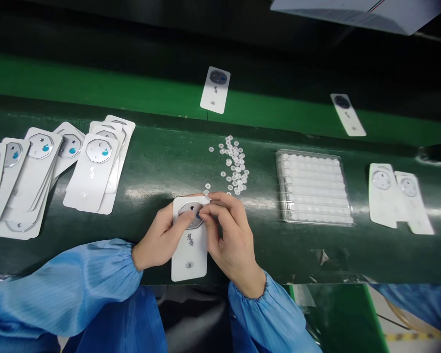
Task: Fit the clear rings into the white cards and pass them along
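Observation:
A white phone back cover (189,255) lies upright before me at the front edge of the bench. My left hand (163,235) grips its left side, thumb resting on the grey camera plate (186,210). At the right of that plate my right hand (230,230) pinches with thumb and forefinger; whatever is between the fingertips is too small to make out. A bit of blue shows beside those fingertips. Just beyond the hands, small clear round pieces (237,166) are scattered, a few of them close to the cover's top edge.
Stacked phone back covers (91,176) with blue tabs fan out at left. A clear tray (314,189) with rows of white round pieces sits right of centre, with more covers (382,196) beyond. Single covers (215,90) lie on the green strip behind. A blue sleeve (422,306) shows lower right.

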Tool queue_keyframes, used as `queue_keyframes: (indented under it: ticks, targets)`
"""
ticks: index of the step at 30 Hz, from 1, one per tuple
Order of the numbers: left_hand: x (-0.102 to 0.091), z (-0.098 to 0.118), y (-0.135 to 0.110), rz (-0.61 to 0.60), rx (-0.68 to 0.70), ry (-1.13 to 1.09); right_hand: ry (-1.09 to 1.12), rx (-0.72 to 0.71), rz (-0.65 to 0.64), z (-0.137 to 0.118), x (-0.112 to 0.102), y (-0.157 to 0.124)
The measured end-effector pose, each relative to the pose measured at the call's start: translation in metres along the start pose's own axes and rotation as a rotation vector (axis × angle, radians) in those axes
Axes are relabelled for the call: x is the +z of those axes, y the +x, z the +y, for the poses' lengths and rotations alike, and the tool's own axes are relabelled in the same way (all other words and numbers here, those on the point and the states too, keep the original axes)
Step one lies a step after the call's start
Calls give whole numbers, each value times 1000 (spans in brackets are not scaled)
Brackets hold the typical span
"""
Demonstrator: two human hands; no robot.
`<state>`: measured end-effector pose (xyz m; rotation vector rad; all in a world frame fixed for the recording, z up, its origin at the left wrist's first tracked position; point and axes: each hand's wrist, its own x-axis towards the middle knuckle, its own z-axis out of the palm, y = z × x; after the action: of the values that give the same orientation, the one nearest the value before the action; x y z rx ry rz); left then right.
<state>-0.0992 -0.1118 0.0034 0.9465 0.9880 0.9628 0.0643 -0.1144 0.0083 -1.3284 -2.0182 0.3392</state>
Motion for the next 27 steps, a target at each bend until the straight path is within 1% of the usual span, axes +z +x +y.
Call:
queue_keyframes:
  ticks: [3,8,11,16,21,27]
  targets:
    - [-1,-1,0,1,-42,-60,28,5,22,0,0,-1]
    - [-1,-4,1,10,-92,-106,-19,-77,96,2,1,-4]
    - [-1,-4,1,14,-95,-111,-54,-124,137,4,2,-6]
    - [-2,-3,1,18,-99,-77,-101,-208,162,7,1,-8]
    - [-3,-3,2,21,-87,-83,-91,-215,173,8,0,-9]
    - [-2,-2,2,24,-78,-108,-75,-236,223,13,4,-14]
